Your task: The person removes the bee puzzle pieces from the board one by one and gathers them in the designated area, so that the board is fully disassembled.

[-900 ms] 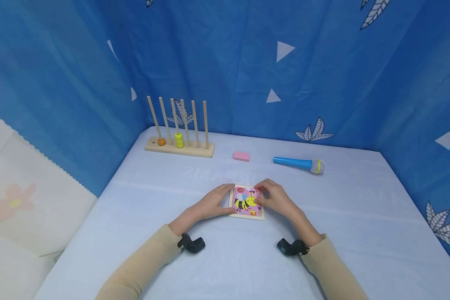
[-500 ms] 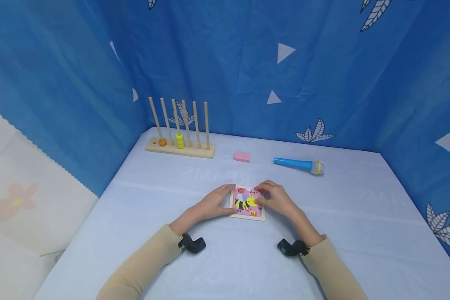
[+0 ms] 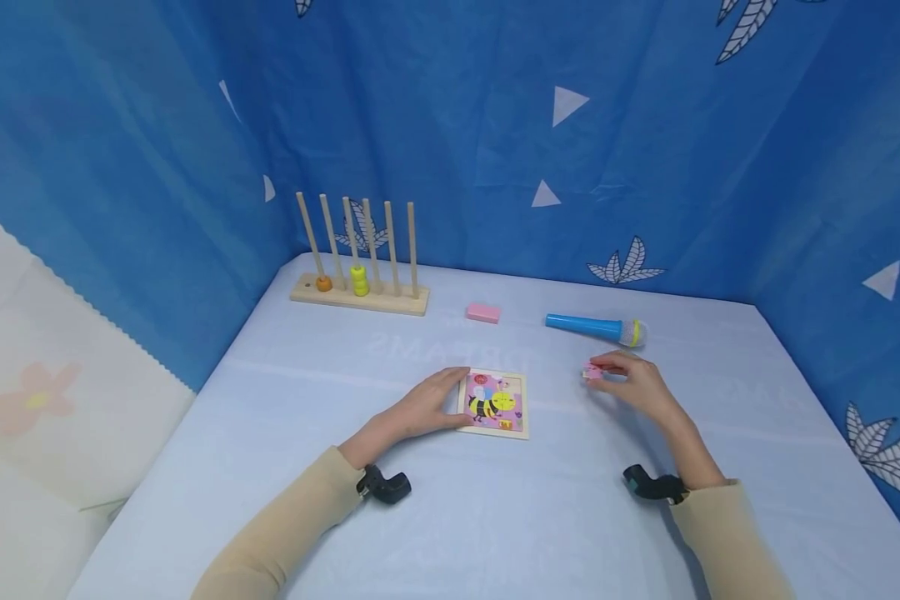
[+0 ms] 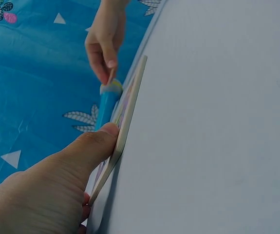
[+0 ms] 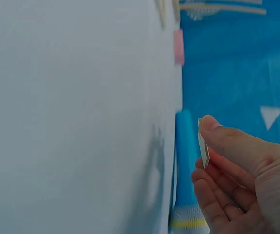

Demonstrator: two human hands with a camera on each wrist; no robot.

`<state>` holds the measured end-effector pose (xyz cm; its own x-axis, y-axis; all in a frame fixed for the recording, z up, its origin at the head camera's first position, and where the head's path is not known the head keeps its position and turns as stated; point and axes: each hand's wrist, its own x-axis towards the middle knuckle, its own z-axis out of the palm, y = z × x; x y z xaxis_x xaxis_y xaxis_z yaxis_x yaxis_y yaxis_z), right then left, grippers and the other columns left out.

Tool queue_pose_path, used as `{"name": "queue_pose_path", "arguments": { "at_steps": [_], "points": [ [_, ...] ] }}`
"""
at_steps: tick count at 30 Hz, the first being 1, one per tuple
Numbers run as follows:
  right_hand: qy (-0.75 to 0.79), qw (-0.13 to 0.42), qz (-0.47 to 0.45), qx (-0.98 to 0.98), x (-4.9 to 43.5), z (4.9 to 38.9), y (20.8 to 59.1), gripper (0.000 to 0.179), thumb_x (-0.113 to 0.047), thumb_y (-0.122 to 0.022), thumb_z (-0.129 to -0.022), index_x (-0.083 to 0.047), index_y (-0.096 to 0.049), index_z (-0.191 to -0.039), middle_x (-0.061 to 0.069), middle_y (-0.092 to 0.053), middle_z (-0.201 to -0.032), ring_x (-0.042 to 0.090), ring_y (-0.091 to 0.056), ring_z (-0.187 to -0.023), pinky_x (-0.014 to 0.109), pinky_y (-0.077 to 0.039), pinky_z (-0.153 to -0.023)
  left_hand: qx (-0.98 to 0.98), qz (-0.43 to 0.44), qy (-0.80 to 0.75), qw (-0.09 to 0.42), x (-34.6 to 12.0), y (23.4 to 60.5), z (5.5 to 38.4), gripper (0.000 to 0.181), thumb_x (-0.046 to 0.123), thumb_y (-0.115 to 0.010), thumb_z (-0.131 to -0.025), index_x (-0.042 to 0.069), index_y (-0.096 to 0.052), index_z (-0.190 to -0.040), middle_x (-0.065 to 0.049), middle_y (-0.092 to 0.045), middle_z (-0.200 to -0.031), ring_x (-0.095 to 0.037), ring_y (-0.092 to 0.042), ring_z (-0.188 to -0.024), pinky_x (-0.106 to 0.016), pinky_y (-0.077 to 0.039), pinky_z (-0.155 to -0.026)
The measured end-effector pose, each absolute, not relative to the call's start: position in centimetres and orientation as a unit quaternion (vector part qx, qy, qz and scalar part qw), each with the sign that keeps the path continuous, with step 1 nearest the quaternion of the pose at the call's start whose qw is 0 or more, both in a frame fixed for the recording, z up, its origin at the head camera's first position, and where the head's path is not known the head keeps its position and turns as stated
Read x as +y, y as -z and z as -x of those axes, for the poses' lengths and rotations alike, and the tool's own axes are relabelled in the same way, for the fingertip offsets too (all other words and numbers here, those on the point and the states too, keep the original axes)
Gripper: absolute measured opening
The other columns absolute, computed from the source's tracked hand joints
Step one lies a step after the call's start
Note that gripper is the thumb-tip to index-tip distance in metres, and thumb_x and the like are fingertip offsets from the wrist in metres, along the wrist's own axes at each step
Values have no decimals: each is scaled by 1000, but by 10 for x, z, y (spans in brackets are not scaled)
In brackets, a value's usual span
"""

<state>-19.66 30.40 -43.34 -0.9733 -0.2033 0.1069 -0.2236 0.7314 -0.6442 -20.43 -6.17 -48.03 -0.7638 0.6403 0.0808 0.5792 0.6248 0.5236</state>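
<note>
We have the puzzle frame point(image 3: 525, 408) lying on the desk point(image 3: 450, 517), its bee picture turned up and its far right corner apparently bare wood. Our left hand point(image 3: 423, 407) is clamped on the frame's left side, thumb at the near corner and fingers at the far one. Our right hand point(image 3: 637, 385) pinches a small pink puzzle piece point(image 3: 592, 371) between thumb and fingers, above the desk, well apart from the frame on its right; the right wrist view shows the piece nearly edge-on. To handle it well, we should keep that pinch light and on the piece's edges, so that its printed face stays readable and it does not twist. The blue microphone point(image 3: 585, 326) lies just beyond, so we would keep our knuckles low and clear of its rounded head, which could roll if brushed. The left hand need only press enough to stop the frame sliding; squeezing harder might tip it and loosen the pieces. We would move the piece slowly, keeping it level.
</note>
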Motion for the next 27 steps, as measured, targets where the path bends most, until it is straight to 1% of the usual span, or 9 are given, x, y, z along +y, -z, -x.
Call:
{"name": "queue_pose_path", "arguments": {
  "at_steps": [4, 7, 11, 17, 20, 24, 25, 27],
  "points": [
    [-324, 11, -87, -942, 335, 192, 438, 42, -19, -73, -84, 2, -62, -118, 20, -58, -113, 39, -56, -106, 53, -48, -87, 899, -342, -271, 50, -63, 481, 206, 86, 45, -69, -83, 0, -30, -146, -15, -35, -147, -29, -31, -135, -39, -25, -111],
    [-310, 6, -87, -947, 345, 189, 442, 41, -18, -74, -84, 2, -63, -118, 20, -58, -113, 39, -55, -106, 54, -47, -89, 897, -344, -275, 49, -63, 481, 207, 86, 45, -69, -83, -1, -30, -145, -16, -35, -147, -29, -31, -135, -40, -25, -111],
    [-302, 1, -92, -949, 348, 185, 447, 40, -17, -73, -83, 2, -63, -118, 21, -58, -115, 38, -53, -107, 56, -45, -91, 896, -342, -278, 53, -63, 481, 205, 86, 45, -69, -83, -1, -30, -146, -16, -35, -147, -29, -31, -135, -40, -25, -111],
    [-249, 6, -116, -962, 344, 186, 441, 40, -13, -74, -81, 6, -63, -115, 23, -60, -110, 40, -55, -104, 55, -45, -89, 896, -345, -272, 57, -61, 480, 204, 86, 46, -67, -84, 0, -28, -146, -15, -34, -148, -27, -30, -136, -38, -24, -111],
    [-237, 13, -116, -965, 332, 189, 428, 42, -16, -73, -83, 6, -62, -117, 24, -60, -112, 41, -55, -104, 55, -47, -86, 897, -349, -267, 51, -61, 479, 205, 87, 47, -67, -84, 0, -28, -146, -15, -34, -147, -27, -30, -136, -37, -24, -111],
    [-285, 34, -130, -949, 292, 187, 411, 41, -16, -73, -84, 2, -63, -119, 20, -62, -115, 39, -57, -106, 54, -49, -85, 894, -348, -277, 46, -62, 478, 205, 87, 46, -68, -84, -1, -29, -146, -16, -35, -147, -29, -31, -135, -40, -25, -111],
    [-298, 35, -144, -943, 279, 186, 410, 40, -16, -73, -83, 0, -64, -118, 18, -63, -115, 37, -57, -105, 54, -50, -85, 894, -347, -279, 47, -62, 478, 205, 87, 46, -68, -84, -1, -29, -145, -16, -35, -147, -29, -31, -135, -40, -25, -111],
    [-324, 19, -173, -930, 255, 182, 410, 39, -16, -74, -83, -2, -65, -118, 15, -63, -114, 35, -58, -105, 53, -49, -86, 896, -345, -277, 51, -63, 479, 204, 87, 47, -68, -83, -1, -29, -146, -16, -35, -147, -29, -31, -135, -40, -25, -111]
  ]
}}
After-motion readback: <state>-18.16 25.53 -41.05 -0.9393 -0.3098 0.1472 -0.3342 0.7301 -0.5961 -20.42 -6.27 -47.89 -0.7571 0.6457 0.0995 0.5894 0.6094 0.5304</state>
